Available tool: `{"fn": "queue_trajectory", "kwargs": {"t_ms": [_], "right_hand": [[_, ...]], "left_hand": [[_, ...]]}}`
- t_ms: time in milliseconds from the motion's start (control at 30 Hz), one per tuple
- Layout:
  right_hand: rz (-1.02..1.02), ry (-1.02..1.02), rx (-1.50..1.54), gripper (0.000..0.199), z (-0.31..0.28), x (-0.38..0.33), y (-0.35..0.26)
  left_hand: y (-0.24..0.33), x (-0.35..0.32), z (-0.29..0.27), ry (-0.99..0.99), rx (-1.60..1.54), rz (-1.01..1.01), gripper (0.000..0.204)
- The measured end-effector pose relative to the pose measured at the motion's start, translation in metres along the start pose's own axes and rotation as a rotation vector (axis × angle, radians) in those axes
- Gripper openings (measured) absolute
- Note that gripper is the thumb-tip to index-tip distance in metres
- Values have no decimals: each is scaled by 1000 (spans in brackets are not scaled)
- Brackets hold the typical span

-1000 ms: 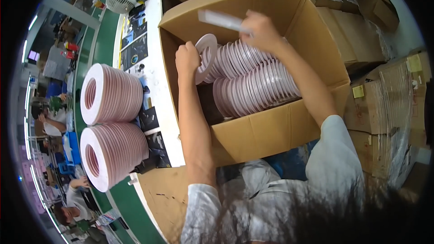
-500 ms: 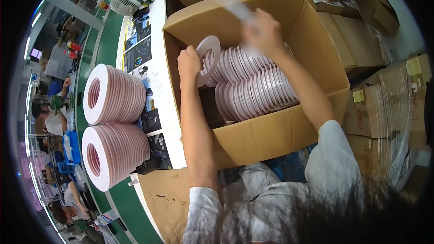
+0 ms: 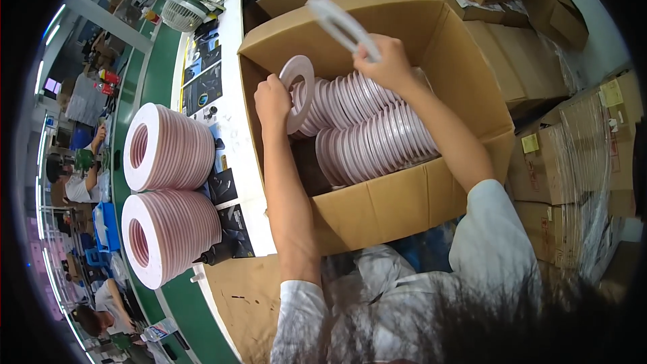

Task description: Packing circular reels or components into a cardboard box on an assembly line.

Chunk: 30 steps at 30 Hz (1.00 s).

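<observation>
My left hand [image 3: 273,104] grips a flat whitish ring [image 3: 309,91] by its left side, holding it upright at the left end of the rows in the cardboard box [image 3: 377,214]. Above the box, my right hand [image 3: 386,64] is closed on the lower end of another whitish ring [image 3: 323,12], which slants up to the left. Inside the box two rows of similar pinkish-white rings lie side by side, a back row [image 3: 354,100] and a front row [image 3: 377,145]. The fingertips behind both rings are partly hidden.
Two stacks of rings, a far stack [image 3: 185,148] and a near stack [image 3: 189,232], lie on the bench left of the box. A small fan [image 3: 183,12] stands farther back. Wrapped cartons [image 3: 573,175] crowd the right side. Other people work at the far left and top.
The ring in my right hand has slowed from a blur and now shows clearly, tilted above the box. My left hand and its ring have shifted slightly left.
</observation>
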State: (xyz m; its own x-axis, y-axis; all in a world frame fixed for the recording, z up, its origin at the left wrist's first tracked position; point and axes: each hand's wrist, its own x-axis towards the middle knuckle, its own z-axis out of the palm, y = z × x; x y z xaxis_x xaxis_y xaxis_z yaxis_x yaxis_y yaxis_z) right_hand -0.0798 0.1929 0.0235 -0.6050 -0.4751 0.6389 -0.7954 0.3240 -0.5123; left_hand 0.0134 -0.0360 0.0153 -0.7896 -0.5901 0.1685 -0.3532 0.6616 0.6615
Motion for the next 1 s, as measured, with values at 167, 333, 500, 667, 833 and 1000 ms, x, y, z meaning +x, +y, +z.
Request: {"fn": "queue_trajectory", "kwargs": {"t_ms": [167, 333, 500, 667, 833, 1000], "right_hand": [[10, 164, -83, 14, -4, -11, 41], [-280, 395, -174, 11, 7, 6, 14], [-178, 323, -93, 10, 6, 12, 22], [-354, -21, -106, 15, 12, -12, 41], [-363, 84, -204, 16, 4, 7, 33], [43, 318, 57, 17, 10, 9, 26]], "left_hand": [[4, 11, 0, 193, 8, 224, 33], [12, 3, -8, 61, -70, 246, 42], [-10, 9, 6, 93, 145, 237, 43], [4, 6, 9, 29, 66, 182, 39], [-11, 16, 0, 66, 43, 239, 34], [-13, 10, 0, 70, 55, 131, 47]]}}
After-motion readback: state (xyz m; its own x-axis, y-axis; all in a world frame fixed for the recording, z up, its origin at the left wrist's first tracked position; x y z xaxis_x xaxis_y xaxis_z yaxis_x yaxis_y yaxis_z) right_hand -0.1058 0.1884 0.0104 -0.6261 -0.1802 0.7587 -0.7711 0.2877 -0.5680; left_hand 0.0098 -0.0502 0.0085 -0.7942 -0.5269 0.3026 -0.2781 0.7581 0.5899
